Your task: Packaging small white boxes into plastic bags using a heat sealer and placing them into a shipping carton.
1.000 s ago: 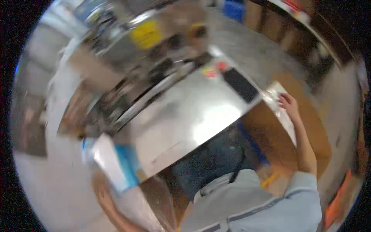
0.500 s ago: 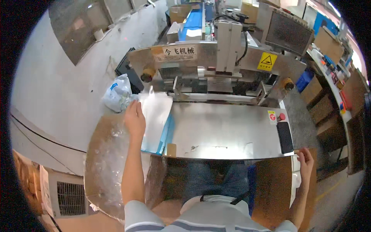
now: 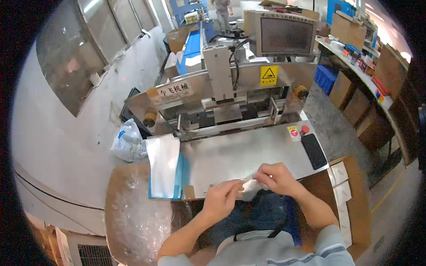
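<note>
Before my body, at the front edge of the metal table (image 3: 230, 155), both hands pinch a small, thin, whitish translucent plastic bag (image 3: 251, 189). My left hand (image 3: 220, 200) is closed on its left side, thumb against the fingers. My right hand (image 3: 277, 176) grips the upper right side with bent fingers. The bag's lower part hangs over the table edge, and I cannot make out anything inside. Left of the hands, a stack of white sheets (image 3: 162, 166) lies on a blue holder (image 3: 181, 174) at the table's left end.
A carton of clear plastic bags (image 3: 137, 213) stands at left, below a crumpled white bag (image 3: 128, 142). On the right are a black phone (image 3: 313, 151), a red button (image 3: 305, 129) and a carton with white boxes (image 3: 341, 188). A metal machine (image 3: 222, 95) spans the table's back.
My left hand has left the white sheets and my right hand has left the right-hand carton's edge. They now meet in the middle, holding the plastic bag. The view has turned rightward.
</note>
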A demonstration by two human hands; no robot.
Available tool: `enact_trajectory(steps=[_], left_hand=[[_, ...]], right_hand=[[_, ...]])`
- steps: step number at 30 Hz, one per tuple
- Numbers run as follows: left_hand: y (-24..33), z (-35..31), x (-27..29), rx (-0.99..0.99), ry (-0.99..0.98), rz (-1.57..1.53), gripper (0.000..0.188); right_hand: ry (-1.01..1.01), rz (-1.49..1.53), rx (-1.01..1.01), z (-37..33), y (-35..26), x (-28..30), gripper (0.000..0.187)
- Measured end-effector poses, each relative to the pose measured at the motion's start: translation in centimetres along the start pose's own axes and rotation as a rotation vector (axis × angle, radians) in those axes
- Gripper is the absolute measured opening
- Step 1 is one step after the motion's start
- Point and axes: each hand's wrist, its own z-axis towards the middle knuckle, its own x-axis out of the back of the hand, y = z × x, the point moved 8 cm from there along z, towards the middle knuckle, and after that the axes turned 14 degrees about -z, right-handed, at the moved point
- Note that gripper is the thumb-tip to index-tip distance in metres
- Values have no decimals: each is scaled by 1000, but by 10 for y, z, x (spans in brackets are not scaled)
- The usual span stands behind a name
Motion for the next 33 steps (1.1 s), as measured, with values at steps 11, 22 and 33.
enact_trajectory(steps=[11,22,33], left_hand=[[-74,-27,-1,308,219,-42,24],[-66,-13,-42,200,-560,311,23],[-136,45,11,427,-603,218,30]], right_hand=[[278,-226,340,-15,-22,6,19],[-269,-357,225,-32,10,-49,15],[-446,64,155,31,92,-43,23]])
